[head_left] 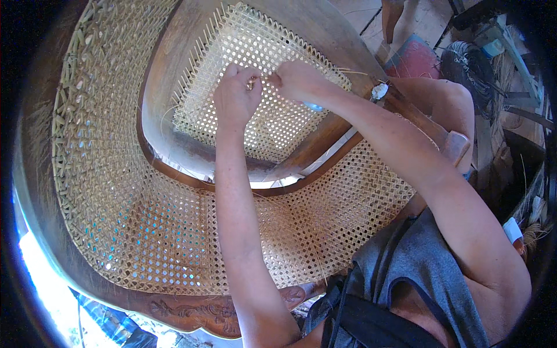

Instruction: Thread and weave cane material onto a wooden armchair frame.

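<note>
Both hands are over the woven cane seat panel (278,127) of a wooden chair. My left hand (237,97) is closed, thumb and fingers curled in a pinch. To its right, my right hand (299,81) is also closed, palm down, with its fingertips facing the left hand's. A thin cane strand (265,77) seems to span the small gap between them, partly hidden by the fingers. Another pale strand (353,71) sticks out beyond the right hand. Under my right wrist shows a small light-blue thing (313,107) whose kind I cannot make out.
Thin pegs (191,72) stand along the panel's left edge. The curved cane backrest (174,232) wraps around the seat's left and near sides. A white lump (379,91) sits on the wooden frame. At right lie a dark coil (469,66) and a red piece (418,58).
</note>
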{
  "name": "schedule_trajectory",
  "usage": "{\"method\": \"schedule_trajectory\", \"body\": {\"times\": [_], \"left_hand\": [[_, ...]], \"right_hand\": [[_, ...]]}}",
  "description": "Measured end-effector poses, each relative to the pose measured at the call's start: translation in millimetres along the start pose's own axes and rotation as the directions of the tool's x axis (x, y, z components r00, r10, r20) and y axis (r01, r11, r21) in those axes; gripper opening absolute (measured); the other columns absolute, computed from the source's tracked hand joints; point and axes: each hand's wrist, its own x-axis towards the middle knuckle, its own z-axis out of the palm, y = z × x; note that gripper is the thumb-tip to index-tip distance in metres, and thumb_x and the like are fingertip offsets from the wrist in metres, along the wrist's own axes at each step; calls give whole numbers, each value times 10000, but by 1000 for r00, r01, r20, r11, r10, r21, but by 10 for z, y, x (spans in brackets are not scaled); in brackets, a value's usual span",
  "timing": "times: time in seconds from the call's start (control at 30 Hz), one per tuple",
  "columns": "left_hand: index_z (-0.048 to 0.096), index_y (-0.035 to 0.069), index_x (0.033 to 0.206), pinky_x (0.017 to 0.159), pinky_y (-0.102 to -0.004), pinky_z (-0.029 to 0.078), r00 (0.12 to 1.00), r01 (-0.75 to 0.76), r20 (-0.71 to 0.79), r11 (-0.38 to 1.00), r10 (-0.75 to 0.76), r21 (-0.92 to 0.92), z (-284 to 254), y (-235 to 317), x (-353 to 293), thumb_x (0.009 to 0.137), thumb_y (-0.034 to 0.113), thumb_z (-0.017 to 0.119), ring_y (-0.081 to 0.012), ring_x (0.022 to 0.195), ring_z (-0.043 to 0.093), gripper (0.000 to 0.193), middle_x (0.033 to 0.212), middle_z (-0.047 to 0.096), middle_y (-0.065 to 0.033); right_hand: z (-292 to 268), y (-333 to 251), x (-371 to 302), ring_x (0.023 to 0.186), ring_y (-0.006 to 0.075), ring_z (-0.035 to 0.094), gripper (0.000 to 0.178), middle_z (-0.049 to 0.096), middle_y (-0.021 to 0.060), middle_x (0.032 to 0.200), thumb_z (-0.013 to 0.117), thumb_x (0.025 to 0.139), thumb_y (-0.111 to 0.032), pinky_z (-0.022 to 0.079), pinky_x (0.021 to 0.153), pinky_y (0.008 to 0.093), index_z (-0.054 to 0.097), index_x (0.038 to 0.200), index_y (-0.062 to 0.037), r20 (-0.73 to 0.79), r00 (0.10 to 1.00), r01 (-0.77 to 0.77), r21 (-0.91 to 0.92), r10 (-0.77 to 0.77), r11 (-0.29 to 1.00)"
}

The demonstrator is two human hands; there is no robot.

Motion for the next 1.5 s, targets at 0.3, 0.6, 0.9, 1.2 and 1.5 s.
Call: {"method": "schedule_trajectory", "body": {"times": [0.3,0.6,0.9,1.2,1.5], "left_hand": [[715,115,1045,731,-362,535,964,-107,-256,989,78,-100,47,10,-106,799,66,693,-222,758,656,252,985,631,-90],[679,48,1069,678,-297,540,957,-27,-287,964,-52,-265,219,-136,-271,876,16,651,-197,792,655,197,944,641,-114],[683,55,1031,681,-283,551,952,-16,-301,966,-65,-258,208,-193,-291,846,10,675,-198,770,651,192,954,640,-111],[691,89,1019,833,-393,503,985,-170,-12,946,174,-274,372,645,-128,892,128,656,-275,893,654,138,996,682,-103],[704,66,921,678,-348,504,977,-87,-213,915,1,-394,-45,119,53,893,203,700,-247,748,632,140,863,650,-110]], "right_hand": [[-245,542,-484,574,231,653,338,668,133,723,548,975,-284,544,599,401,667,902,23,28,984,-175,358,177,917],[-197,-93,-266,832,283,680,154,653,124,848,604,933,-176,533,683,421,629,955,-26,81,937,346,-60,-341,936],[-328,848,-228,908,334,693,218,686,180,962,546,935,-144,540,731,481,575,1148,-109,154,947,319,-337,-283,886],[-742,467,-813,577,226,587,293,643,90,812,465,1023,-370,485,553,377,567,1053,-98,-47,937,332,419,-345,845],[68,801,-337,564,223,621,418,639,155,767,462,970,-382,501,549,396,570,837,-1,229,965,123,28,-127,992]]}}
